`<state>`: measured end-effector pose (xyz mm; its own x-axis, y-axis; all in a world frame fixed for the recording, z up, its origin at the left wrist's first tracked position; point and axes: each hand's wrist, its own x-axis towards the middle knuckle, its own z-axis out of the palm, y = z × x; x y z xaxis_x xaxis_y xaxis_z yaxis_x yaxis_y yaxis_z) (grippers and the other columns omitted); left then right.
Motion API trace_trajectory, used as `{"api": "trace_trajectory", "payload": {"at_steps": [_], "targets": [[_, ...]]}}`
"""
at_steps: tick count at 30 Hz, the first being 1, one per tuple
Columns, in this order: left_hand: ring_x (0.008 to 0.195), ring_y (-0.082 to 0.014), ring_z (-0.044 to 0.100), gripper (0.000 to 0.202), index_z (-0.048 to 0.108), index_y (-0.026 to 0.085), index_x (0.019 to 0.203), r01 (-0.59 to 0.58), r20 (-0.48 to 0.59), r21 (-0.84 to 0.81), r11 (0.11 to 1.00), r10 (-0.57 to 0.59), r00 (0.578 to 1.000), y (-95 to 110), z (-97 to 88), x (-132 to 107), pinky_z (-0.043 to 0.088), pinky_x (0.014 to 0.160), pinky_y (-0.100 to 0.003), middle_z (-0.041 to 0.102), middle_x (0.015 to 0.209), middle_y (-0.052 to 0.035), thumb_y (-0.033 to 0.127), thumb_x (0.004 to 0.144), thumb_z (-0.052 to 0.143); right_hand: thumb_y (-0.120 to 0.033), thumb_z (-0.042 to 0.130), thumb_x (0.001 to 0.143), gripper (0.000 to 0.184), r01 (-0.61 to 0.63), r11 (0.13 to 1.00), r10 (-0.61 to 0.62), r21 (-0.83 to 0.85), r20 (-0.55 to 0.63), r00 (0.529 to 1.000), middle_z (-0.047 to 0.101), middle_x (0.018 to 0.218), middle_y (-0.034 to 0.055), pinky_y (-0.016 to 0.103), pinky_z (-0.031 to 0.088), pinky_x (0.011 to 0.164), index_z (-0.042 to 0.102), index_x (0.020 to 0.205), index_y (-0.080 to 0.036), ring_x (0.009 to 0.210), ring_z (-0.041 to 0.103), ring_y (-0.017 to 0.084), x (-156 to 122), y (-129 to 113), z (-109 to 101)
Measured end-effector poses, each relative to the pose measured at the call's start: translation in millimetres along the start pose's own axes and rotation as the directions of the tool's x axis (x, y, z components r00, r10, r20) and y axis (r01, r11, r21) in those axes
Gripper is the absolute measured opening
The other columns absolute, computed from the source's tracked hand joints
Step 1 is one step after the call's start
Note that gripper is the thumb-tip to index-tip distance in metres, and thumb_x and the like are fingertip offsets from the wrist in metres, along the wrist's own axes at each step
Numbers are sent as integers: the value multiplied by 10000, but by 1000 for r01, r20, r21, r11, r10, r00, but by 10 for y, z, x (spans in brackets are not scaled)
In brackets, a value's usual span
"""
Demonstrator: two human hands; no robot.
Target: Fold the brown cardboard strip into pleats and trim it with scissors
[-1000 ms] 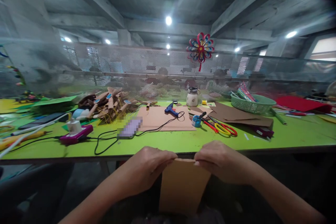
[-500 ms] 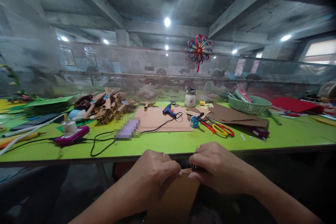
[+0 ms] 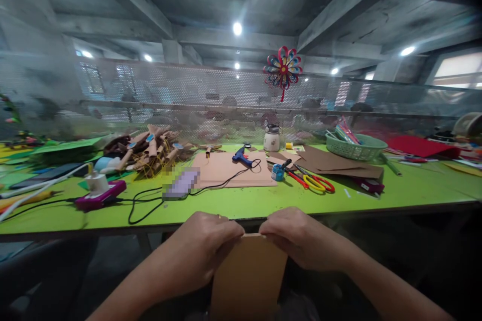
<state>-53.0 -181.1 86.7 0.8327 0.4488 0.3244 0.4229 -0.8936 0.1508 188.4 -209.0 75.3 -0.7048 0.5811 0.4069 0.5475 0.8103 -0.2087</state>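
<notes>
A brown sheet of card hangs below the table's front edge, its upper edge facing me. My left hand is closed, pinching the left end of that upper edge between thumb and fingers. At the right end my right hand grips the same edge, fingers bent over it. A short strip of the edge shows between the two hands. The fingertips behind the card and its lower end are hidden.
On the green table lie brown sheets under a blue glue gun. Scissors, a blue jar, a purple power strip with cables, a green basket and bundled brown paper pieces surround them.
My left hand has shifted left and my right hand slightly left along the card's upper edge. The edge now shows flat between them, where folded layers showed before. The view has moved slightly.
</notes>
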Motion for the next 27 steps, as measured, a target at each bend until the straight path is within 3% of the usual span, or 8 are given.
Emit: {"api": "trace_trajectory", "payload": {"at_steps": [4,10,14,18,21,24,27], "targets": [[601,-120,518,195,573,175,761,29,-3,-29,999,-29,1000,-131,54,25,263,536,-235,584,654,-13,144,893,433,-202,395,955,219,-72,996,70,53,24,997,665,835,62,219,369,653,608,975,-158,741,573,132,-6,150,9],[601,-129,555,214,654,173,835,44,-104,-51,998,-50,993,-311,150,191,315,554,-209,619,648,-32,192,890,448,-229,425,946,215,-100,988,112,116,-102,988,646,741,51,205,369,589,617,907,-141,641,551,116,-8,424,43],[637,-132,587,225,675,172,863,129,-123,-153,980,-149,981,-445,136,242,371,598,-201,668,711,-37,274,892,476,-258,442,938,230,-114,982,135,150,-138,981,644,742,54,206,390,594,621,868,-132,645,543,118,28,519,64],[709,-146,593,286,684,152,856,229,-16,-421,877,-260,965,-583,166,218,415,632,-199,681,779,-34,371,879,501,-298,438,941,267,-143,970,167,199,-108,980,649,764,59,209,408,613,636,888,-126,667,556,122,48,541,72],[727,-155,571,319,667,132,825,273,3,-574,772,-332,943,-651,248,212,428,645,-214,657,770,-31,409,861,514,-338,428,946,306,-193,941,230,279,-104,968,645,785,52,217,422,641,642,889,-126,706,562,127,44,544,86],[741,-167,560,325,654,125,805,296,-35,-654,697,-418,908,-679,324,228,438,668,-240,641,766,-33,427,835,539,-408,443,932,338,-264,848,355,459,-123,927,633,790,39,214,445,617,635,896,-132,693,560,124,18,565,141],[767,-177,551,331,654,126,800,283,-47,-697,659,-436,899,-677,376,246,436,685,-253,637,784,-41,447,810,571,-447,492,900,344,-286,751,435,596,-120,893,596,689,15,209,456,548,618,836,-134,589,553,111,-23,579,220]]}}
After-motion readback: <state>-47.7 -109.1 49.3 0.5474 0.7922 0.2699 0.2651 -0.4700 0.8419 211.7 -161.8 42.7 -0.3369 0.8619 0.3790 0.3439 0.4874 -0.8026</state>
